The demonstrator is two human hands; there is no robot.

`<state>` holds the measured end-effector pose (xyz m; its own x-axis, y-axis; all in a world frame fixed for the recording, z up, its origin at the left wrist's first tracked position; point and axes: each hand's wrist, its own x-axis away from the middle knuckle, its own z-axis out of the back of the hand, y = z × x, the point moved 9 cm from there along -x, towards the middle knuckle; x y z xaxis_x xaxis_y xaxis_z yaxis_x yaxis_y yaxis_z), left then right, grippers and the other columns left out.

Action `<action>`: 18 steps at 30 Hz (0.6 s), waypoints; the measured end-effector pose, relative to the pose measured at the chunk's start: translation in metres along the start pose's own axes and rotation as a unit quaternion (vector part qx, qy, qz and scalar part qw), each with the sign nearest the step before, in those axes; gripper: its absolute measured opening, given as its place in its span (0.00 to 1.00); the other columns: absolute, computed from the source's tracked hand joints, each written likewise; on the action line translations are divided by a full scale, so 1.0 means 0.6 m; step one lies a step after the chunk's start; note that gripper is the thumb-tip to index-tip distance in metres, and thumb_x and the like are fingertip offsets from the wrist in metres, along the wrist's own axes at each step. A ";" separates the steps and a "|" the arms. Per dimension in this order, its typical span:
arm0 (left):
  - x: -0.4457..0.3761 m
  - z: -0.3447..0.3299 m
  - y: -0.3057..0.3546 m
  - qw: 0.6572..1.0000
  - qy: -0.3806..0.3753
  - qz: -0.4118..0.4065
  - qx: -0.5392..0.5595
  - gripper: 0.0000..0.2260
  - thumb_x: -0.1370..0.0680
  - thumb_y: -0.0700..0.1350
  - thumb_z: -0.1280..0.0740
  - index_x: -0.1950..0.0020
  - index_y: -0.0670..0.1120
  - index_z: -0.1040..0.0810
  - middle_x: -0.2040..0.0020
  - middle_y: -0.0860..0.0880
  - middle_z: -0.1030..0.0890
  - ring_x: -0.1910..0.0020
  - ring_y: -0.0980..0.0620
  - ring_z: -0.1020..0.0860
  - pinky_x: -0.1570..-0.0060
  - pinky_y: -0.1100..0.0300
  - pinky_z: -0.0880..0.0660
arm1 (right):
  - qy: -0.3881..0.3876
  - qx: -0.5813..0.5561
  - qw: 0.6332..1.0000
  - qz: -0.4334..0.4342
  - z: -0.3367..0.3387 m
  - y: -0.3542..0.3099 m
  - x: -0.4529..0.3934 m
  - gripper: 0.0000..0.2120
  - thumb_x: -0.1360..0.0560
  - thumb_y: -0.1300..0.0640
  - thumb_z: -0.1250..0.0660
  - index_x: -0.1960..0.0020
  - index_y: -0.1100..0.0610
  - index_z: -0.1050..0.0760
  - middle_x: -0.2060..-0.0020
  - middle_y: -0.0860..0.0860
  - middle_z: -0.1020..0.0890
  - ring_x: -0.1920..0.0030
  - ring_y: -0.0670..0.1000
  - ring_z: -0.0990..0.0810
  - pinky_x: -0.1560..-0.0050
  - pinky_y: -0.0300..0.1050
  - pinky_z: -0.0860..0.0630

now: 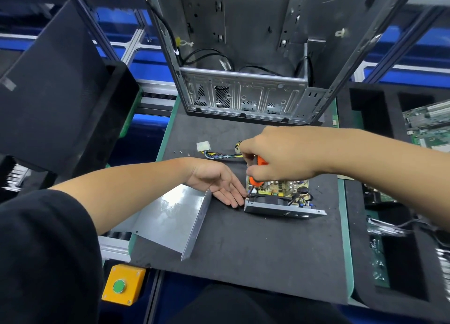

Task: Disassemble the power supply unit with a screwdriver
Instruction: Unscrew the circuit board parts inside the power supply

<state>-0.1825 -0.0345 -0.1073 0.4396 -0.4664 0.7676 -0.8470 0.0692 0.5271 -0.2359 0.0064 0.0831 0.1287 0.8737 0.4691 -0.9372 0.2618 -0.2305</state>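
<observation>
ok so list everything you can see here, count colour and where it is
power supply: 1, silver with green board, cover off, on the mat under the right hand
metal cover: 1, silver, on the mat left of the power supply
screwdriver: 1, orange and black, tip down at the power supply's left corner
cable bundle: 1, yellow and black with white plug, behind the power supply
loose screws: about 3, silver, on the mat left of the white plug
computer case: 1, grey, empty, at the mat's far edge
mat: 1, dark grey, centre
button box: 1, yellow with green button, near left
circuit boards: some, green, in the right trays
left hand: 1, fingers straight against the power supply
right hand: 1, grips the screwdriver
</observation>
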 end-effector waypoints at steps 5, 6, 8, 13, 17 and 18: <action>0.005 -0.005 0.006 1.000 -0.009 -0.017 -0.018 0.24 0.29 0.28 0.50 0.36 0.35 0.27 0.47 0.39 0.19 0.51 0.45 0.18 0.47 0.57 0.23 | -0.007 -0.006 1.000 0.007 -0.001 -0.003 0.001 0.06 0.24 0.49 0.37 0.50 0.50 0.29 0.64 0.43 0.29 0.63 0.46 0.27 0.68 0.44 0.34; 0.005 -0.005 0.007 1.000 -0.008 -0.018 -0.021 0.24 0.28 0.28 0.50 0.36 0.35 0.27 0.47 0.39 0.19 0.51 0.45 0.18 0.47 0.57 0.23 | -0.013 -0.009 1.000 0.007 -0.001 -0.004 0.002 0.06 0.24 0.50 0.36 0.50 0.50 0.29 0.63 0.43 0.28 0.61 0.49 0.25 0.66 0.45 0.32; 0.004 -0.006 0.006 1.000 -0.006 -0.015 -0.026 0.24 0.28 0.28 0.50 0.36 0.35 0.27 0.47 0.39 0.20 0.51 0.45 0.19 0.47 0.57 0.23 | -0.030 -0.019 0.999 0.010 -0.003 -0.008 0.004 0.06 0.27 0.55 0.34 0.51 0.51 0.29 0.60 0.45 0.24 0.56 0.51 0.23 0.62 0.47 0.26; 0.001 -0.006 0.004 0.999 0.001 -0.008 -0.041 0.22 0.27 0.29 0.49 0.37 0.36 0.27 0.48 0.40 0.20 0.51 0.44 0.19 0.49 0.58 0.22 | -0.049 -0.028 0.998 0.019 -0.008 -0.013 0.005 0.05 0.28 0.58 0.35 0.53 0.52 0.29 0.53 0.50 0.23 0.52 0.50 0.22 0.54 0.53 0.22; 0.001 -0.006 0.004 0.999 0.002 -0.005 -0.042 0.22 0.27 0.30 0.48 0.36 0.36 0.27 0.48 0.40 0.19 0.51 0.45 0.19 0.50 0.59 0.22 | -0.015 0.056 0.998 -0.021 -0.005 0.002 -0.001 0.12 0.18 0.44 0.47 0.55 0.50 0.36 0.65 0.47 0.33 0.65 0.51 0.31 0.70 0.46 0.37; 0.001 -0.007 0.004 0.999 0.001 -0.004 -0.040 0.22 0.28 0.30 0.48 0.36 0.36 0.28 0.48 0.40 0.20 0.51 0.45 0.19 0.50 0.59 0.22 | -0.002 0.061 0.998 -0.017 -0.002 0.000 -0.002 0.10 0.18 0.46 0.47 0.54 0.51 0.36 0.66 0.47 0.35 0.66 0.50 0.32 0.71 0.45 0.39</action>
<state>-0.1831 -0.0311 -0.1041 0.4473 -0.4649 0.7640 -0.8166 0.1362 0.5610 -0.2354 0.0059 0.0817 0.1605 0.8636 0.4780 -0.9649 0.2392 -0.1080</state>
